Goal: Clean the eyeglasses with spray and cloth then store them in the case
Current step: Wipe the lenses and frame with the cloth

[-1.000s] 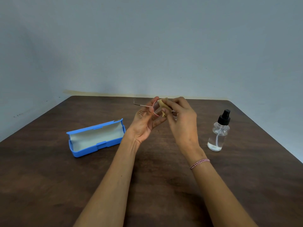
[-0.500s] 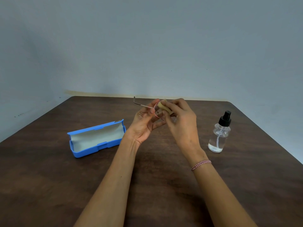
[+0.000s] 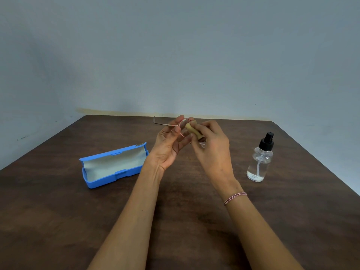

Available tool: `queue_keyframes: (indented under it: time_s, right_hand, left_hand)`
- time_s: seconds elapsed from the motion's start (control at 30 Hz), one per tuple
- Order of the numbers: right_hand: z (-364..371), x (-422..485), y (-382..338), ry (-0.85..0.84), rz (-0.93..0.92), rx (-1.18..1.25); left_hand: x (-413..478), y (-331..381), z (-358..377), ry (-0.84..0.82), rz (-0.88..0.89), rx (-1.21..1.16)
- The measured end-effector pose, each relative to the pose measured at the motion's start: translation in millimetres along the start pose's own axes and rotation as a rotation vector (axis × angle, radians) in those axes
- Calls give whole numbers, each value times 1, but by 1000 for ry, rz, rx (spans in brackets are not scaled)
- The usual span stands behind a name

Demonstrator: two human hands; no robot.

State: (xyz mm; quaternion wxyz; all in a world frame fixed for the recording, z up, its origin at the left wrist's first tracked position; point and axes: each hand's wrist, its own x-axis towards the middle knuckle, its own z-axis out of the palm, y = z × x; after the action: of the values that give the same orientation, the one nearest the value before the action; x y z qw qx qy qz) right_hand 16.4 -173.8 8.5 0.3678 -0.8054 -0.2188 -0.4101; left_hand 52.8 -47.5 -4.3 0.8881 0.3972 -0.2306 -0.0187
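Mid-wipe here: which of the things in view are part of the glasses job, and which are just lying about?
Part of the job:
- thin pink wire-rimmed eyeglasses, held by the left hand
- small tan cloth, pinched in the right hand
- clear spray bottle with black pump, standing on the table
- open blue plastic case

Just lying about:
- nothing; only the dark wooden table itself

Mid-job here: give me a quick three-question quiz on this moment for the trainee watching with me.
1. True or false: the blue case on the table is closed.
2. Which of the hands presses the tan cloth on the eyeglasses: A) left hand, B) right hand?
3. Fill in: the spray bottle stands upright on the person's ____ side, touched by neither hand.

Key: 1 false, it lies open; 2 B, while the left hand holds the frame; 3 right.
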Motion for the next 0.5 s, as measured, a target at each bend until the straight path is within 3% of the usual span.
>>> queue_keyframes:
  time_s: [0.23, 0.5]
  right_hand:
    - [2, -4, -9, -64, -95, 21]
    - [-2, -3, -4, -3, -85, -86]
  left_hand:
    - [3, 3, -3, 29, 106, -123]
    - [4, 5, 0, 30, 144, -239]
